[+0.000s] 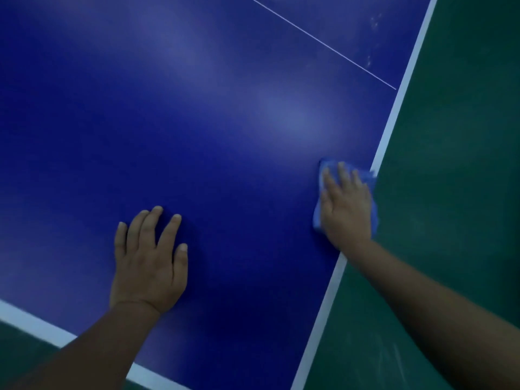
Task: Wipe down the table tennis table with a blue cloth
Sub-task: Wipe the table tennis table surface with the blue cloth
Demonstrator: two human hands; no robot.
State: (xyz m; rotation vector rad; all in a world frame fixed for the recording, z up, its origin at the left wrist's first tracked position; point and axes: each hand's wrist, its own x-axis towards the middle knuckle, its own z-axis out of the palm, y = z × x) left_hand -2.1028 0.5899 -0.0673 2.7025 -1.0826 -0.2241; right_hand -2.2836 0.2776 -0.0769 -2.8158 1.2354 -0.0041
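The dark blue table tennis table [211, 136] fills most of the head view, with white border lines along its right and near edges. My right hand [344, 204] lies flat on a light blue cloth [365, 175], pressing it onto the table right at the right-hand white edge line. The cloth shows around my fingers and palm; most of it is hidden under the hand. My left hand [149, 257] rests palm down on the bare table surface near the front corner, fingers spread, holding nothing.
Green floor [455, 164] lies beyond the table's right edge and past the near edge at bottom left. A thin white centre line [320, 43] crosses the table at the top right. Faint smudge marks [372, 38] show beyond that line.
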